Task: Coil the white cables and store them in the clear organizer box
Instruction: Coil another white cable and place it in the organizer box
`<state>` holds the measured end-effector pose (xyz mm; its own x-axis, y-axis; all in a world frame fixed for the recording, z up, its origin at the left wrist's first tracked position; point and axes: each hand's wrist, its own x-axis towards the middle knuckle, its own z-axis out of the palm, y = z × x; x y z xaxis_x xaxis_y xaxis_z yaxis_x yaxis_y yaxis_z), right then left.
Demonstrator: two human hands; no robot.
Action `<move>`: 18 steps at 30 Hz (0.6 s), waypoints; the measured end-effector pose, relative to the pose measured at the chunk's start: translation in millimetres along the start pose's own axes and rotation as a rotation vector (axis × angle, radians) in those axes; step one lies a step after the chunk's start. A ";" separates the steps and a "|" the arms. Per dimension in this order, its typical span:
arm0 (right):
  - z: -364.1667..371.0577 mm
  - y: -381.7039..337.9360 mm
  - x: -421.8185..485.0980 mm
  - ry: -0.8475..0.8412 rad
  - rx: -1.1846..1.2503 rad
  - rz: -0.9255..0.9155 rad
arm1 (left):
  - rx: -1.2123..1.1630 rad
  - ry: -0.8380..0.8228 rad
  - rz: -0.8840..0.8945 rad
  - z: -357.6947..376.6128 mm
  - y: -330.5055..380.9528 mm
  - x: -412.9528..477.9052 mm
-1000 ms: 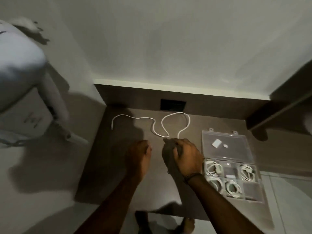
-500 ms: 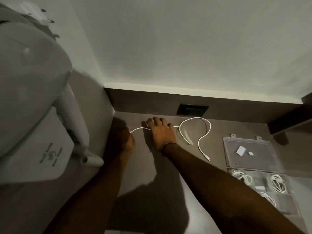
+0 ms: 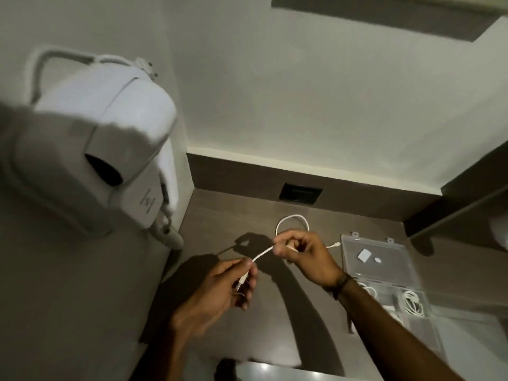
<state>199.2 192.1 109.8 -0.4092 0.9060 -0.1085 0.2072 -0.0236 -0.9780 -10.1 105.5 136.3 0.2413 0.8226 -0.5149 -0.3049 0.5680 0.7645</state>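
Note:
A white cable [image 3: 261,254] runs between both my hands above the brown counter. My left hand [image 3: 220,292] pinches its connector end between thumb and fingers. My right hand [image 3: 305,254] grips the cable a short way along, and beyond it the cable arches in a loop [image 3: 291,219] on the counter, ending in a plug by the box. The clear organizer box [image 3: 384,273] lies open at the right, lid flat behind it, with coiled white cables [image 3: 412,301] in its compartments.
A white wall-mounted hair dryer [image 3: 110,160] hangs at the left, close to the counter's edge. A black socket plate [image 3: 300,192] sits in the back panel. A dark shelf [image 3: 453,213] juts out at the right. Two small white pieces [image 3: 364,254] lie on the lid.
Both hands have come back from the counter's far left, lifting the cable's left end off the surface. The cable is now held between them, and the view has tilted up.

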 end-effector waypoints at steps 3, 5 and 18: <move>17.6 -20.0 -41.5 0.086 0.141 -0.005 | -0.447 0.090 0.144 33.0 18.2 -23.5; 31.0 -32.9 -70.2 0.006 0.018 -0.066 | -0.486 0.250 0.252 52.4 26.2 -26.9; -19.5 -122.2 -88.8 0.065 -0.153 -0.372 | 0.257 0.050 0.361 80.2 21.3 -79.3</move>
<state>227.6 122.8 242.5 -0.4249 0.8657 0.2645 0.1877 0.3701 -0.9098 38.1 50.2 224.5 0.1148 0.9708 -0.2109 -0.1205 0.2243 0.9670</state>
